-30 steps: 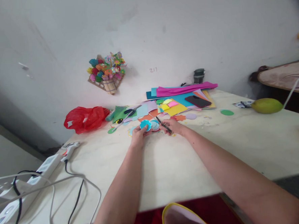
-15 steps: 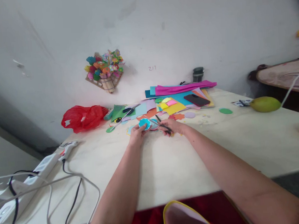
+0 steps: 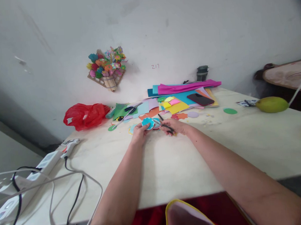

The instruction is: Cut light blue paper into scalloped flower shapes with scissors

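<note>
My left hand (image 3: 139, 134) pinches a blue scalloped paper flower (image 3: 147, 123) by its lower edge, thumb on top. From the right, my right hand (image 3: 174, 125) grips a pair of dark-handled scissors (image 3: 167, 127), whose blades point left at the flower's right edge. Whether the blades touch the paper is too small to tell. Behind the scissors lies a pale round paper piece, partly hidden. Red and orange paper flowers (image 3: 182, 116) and a lilac paper oval (image 3: 192, 114) lie just beyond my right hand.
Coloured paper sheets (image 3: 183, 107), a phone (image 3: 200, 99) and a second pair of scissors (image 3: 131, 110) lie toward the wall. A red plastic bag (image 3: 85, 115) is at left, with a power strip (image 3: 50, 159) and loose cables nearer. A green-yellow fruit (image 3: 272, 104) sits at right.
The scissor blades, lying over the flower's upper right before, now meet its right side. The flower appears slightly turned in my left hand. The whole view has shifted a little.
</note>
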`<state>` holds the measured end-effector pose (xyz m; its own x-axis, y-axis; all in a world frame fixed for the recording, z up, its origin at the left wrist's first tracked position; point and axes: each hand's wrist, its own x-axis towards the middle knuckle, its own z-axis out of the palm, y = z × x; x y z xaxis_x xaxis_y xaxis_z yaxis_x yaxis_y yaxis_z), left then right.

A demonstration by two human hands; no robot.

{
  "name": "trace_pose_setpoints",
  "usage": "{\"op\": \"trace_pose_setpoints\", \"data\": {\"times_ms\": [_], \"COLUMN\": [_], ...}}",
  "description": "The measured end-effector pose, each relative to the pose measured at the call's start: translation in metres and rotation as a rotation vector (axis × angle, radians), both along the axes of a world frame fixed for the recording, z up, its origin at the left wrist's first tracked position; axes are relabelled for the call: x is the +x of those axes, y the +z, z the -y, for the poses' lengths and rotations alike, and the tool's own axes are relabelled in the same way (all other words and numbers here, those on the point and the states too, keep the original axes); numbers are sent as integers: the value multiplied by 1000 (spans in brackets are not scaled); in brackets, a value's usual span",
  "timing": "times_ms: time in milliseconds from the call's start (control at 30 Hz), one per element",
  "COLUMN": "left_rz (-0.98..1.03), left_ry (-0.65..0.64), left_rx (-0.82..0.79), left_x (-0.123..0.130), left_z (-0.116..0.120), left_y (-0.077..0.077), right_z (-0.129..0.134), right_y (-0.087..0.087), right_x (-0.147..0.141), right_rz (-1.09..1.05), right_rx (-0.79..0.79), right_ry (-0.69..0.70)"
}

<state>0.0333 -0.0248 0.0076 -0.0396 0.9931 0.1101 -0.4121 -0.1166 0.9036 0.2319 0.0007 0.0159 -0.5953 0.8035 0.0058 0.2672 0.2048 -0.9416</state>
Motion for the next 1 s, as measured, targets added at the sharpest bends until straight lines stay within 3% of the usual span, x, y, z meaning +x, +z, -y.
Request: {"op": "trace_pose_setpoints", "data": {"times_ms": [1000], "left_rz": [26], "left_ry": [-14], "left_rx": [11], "left_x": [1], "left_z": [-2], "left_y": [-1], "right_z": [9], "right_y": [8], "right_x": [2], "right_rz": [-20], "right_rx": [-41], "right_ry": [15]}}
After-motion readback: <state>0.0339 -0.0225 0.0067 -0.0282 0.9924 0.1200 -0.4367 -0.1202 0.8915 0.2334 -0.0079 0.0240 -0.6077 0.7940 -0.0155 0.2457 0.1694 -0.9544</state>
